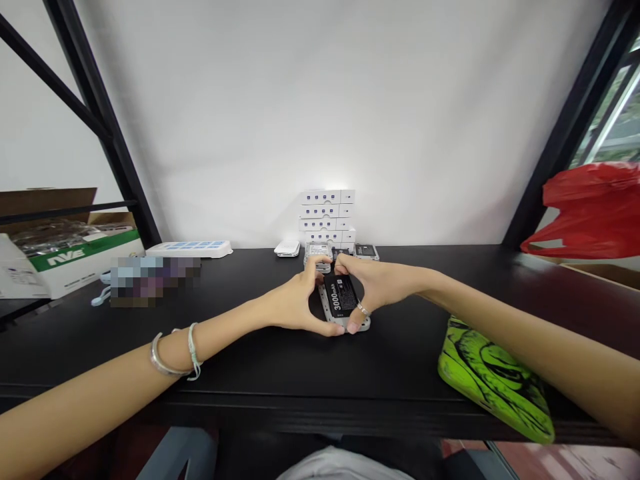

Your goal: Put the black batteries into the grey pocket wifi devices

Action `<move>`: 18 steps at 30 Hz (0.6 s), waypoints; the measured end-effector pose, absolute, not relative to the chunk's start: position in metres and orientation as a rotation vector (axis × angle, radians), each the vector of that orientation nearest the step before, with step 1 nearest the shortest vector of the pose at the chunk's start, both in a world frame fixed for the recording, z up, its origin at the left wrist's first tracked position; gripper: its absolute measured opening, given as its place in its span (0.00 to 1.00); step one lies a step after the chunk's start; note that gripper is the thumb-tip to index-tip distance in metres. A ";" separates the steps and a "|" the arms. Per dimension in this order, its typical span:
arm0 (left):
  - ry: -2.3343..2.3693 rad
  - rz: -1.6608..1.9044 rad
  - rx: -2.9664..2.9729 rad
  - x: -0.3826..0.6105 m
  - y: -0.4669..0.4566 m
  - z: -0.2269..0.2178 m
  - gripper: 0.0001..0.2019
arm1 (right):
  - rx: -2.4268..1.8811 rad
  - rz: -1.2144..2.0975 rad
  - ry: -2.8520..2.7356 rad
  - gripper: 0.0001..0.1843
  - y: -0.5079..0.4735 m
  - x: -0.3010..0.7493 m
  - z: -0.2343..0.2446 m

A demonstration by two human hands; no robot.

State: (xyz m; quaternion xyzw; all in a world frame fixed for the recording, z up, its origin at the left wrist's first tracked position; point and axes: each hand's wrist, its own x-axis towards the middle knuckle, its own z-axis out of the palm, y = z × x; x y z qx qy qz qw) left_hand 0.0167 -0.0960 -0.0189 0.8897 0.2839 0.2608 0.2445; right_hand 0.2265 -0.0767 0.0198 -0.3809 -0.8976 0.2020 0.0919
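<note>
A small white device housing (367,324) lies on the black table in front of me, its inside facing up. Set in it is a black battery (343,295) printed 3000mAh. My left hand (297,300) curves around its left side, thumb on the near edge and fingers at the far edge. From the right, my right hand (377,287) grips it in the same way, its thumb at the near right corner. A ring is on one finger of that hand. Between them, the hands hide much of the housing's far end.
White boxes (327,218) are stacked by the wall behind several similar housings (367,251) and a small white stack (287,249). Left are a power strip (190,249) and an open carton (90,260). A green case (493,377) lies under my right forearm; a red bag (590,210) stands farther right.
</note>
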 end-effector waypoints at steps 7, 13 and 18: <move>0.806 0.664 2.350 0.016 -0.093 -0.021 0.50 | -1.106 1.299 -2.333 0.35 -0.072 0.236 0.023; 0.820 0.623 2.352 0.016 -0.094 -0.019 0.52 | -1.131 1.425 -1.948 0.24 -0.051 0.252 0.028; 0.865 0.596 2.342 0.015 -0.094 -0.020 0.52 | -1.162 1.293 -1.779 0.06 -0.017 0.261 0.012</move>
